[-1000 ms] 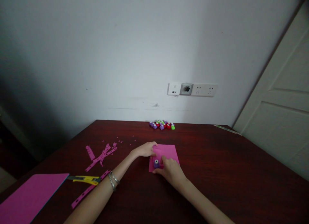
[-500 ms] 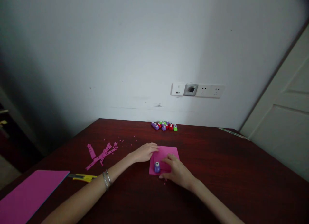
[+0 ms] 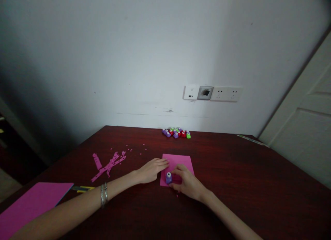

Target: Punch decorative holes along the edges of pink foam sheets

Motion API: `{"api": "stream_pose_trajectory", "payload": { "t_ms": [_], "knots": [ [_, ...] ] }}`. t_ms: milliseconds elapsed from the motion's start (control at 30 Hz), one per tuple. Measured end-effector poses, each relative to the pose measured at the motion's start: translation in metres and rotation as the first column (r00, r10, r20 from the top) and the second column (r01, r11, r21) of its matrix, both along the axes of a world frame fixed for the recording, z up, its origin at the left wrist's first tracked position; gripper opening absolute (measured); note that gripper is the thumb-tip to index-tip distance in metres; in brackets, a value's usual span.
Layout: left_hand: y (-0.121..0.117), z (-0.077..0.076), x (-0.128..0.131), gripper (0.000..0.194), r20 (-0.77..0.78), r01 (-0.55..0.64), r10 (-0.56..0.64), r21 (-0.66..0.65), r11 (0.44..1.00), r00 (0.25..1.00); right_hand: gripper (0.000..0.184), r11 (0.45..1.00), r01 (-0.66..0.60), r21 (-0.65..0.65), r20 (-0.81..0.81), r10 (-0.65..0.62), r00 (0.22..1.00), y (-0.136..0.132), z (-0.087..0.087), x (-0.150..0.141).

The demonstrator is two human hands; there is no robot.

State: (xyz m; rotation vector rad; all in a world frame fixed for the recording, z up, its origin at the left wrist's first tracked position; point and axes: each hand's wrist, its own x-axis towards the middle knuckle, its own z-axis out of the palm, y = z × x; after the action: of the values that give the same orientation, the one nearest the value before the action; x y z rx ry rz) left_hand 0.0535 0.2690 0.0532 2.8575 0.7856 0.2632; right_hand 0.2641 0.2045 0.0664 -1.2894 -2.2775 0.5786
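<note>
Right hand (image 3: 190,185) has drawn closer around the purple punch (image 3: 169,179), standing on pink paper (image 3: 178,159) at lower centre; whether it pinches is unclear. Left hand (image 3: 150,170) lies flat over the paper's left edge.

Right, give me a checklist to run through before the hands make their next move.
1. Left hand on the small pink sheet: ok, fingers rest near its left edge.
2. Purple punch over the sheet: ok, near its lower left corner.
3. Right hand gripping the punch: cannot tell; fingers are close to it.
4. Table beside the sheet free of bits: not ok, a pink speck lies there.
5. Knife blade drawn in: cannot tell.
</note>
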Motion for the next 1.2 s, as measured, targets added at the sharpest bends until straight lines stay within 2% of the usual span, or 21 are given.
{"api": "stream_pose_trajectory", "payload": {
  "t_ms": [500, 600, 700, 733, 800, 900, 967, 1067, 1200],
  "knots": [
    [0.002, -0.004, 0.007, 0.051, 0.236, -0.05, 0.064, -0.064, 0.997, 0.97, 0.022, 1.0, -0.014, -0.028, -0.017, 0.013, 1.0, 0.001, -0.004, -0.001],
    [0.003, 0.003, 0.01, 0.044, 0.343, -0.122, 0.136, -0.064, 0.99, 0.929, 0.03, 0.999, -0.003, -0.047, -0.058, 0.0, 0.998, 0.001, 0.002, 0.001],
    [0.011, 0.019, 0.011, 0.025, 0.407, -0.266, 0.297, -0.131, 0.955, 0.864, 0.034, 0.981, 0.095, -0.168, -0.193, -0.127, 0.973, 0.007, 0.01, 0.006],
    [0.015, 0.025, 0.011, 0.018, 0.384, -0.311, 0.364, -0.196, 0.93, 0.848, 0.03, 0.963, 0.133, -0.235, -0.228, -0.188, 0.955, 0.01, 0.013, 0.008],
    [0.022, 0.036, 0.008, 0.018, 0.219, -0.34, 0.452, -0.406, 0.848, 0.865, 0.028, 0.915, 0.163, -0.369, -0.237, -0.262, 0.936, 0.017, 0.017, 0.013],
    [0.029, 0.046, 0.005, 0.036, -0.07, -0.303, 0.38, -0.741, 0.599, 0.922, 0.046, 0.845, 0.111, -0.523, -0.2, -0.249, 0.948, 0.024, 0.02, 0.016],
    [0.029, 0.049, 0.006, 0.044, -0.142, -0.281, 0.311, -0.839, 0.466, 0.94, 0.05, 0.803, 0.076, -0.591, -0.185, -0.227, 0.956, 0.026, 0.019, 0.013],
    [0.024, 0.053, 0.009, 0.052, -0.195, -0.297, 0.286, -0.879, 0.372, 0.938, 0.051, 0.763, 0.044, -0.644, -0.16, -0.191, 0.968, 0.029, 0.017, 0.003],
    [0.018, 0.059, 0.014, 0.055, -0.23, -0.322, 0.296, -0.894, 0.312, 0.927, 0.05, 0.739, 0.053, -0.672, -0.113, -0.174, 0.978, 0.034, 0.016, -0.008]
  ]
}}
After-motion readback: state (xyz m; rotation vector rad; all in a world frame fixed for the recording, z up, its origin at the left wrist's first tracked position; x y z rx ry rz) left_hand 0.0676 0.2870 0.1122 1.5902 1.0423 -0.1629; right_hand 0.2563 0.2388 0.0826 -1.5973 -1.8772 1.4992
